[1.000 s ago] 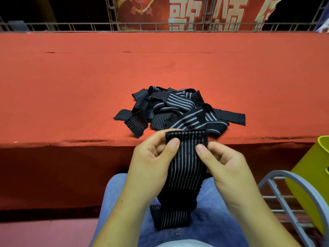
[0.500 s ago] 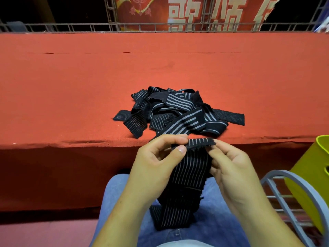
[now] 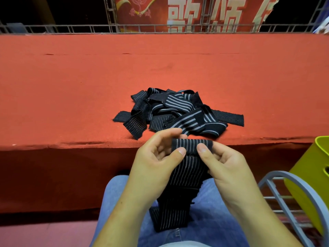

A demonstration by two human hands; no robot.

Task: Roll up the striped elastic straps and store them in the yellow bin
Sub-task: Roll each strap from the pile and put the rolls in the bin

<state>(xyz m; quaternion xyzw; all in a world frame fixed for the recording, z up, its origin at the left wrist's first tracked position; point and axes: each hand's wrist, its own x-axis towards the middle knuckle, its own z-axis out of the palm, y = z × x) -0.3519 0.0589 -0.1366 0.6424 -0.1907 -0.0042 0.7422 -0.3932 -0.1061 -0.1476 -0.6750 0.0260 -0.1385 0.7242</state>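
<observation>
**Soft strap, first turn pinched in both hands**

Held above the lap (image 3: pixel 211 227): one striped elastic strap (image 3: pixel 190 169), top end folded over into a small first turn. Pinched at that turn by the left hand (image 3: pixel 156 164) and the right hand (image 3: pixel 226 166), thumbs (image 3: pixel 180 152) pressed on the near face, other fingers curled behind. Below the fold, hanging loose, lower end lying on the lap.

Probably light, soft and stretchy, with no stiffness of its own, so likely to spring open if let go. Best taken at both edges of the rolled part, close to the turn, with gentle tension on the hanging length.

More straps in a tangled pile (image 3: pixel 178 111) on the red table (image 3: pixel 71 86), near its front edge. Yellow bin (image 3: pixel 309 186) low at the right, well apart from both hands, beside a grey chair frame (image 3: pixel 284 180).
</observation>
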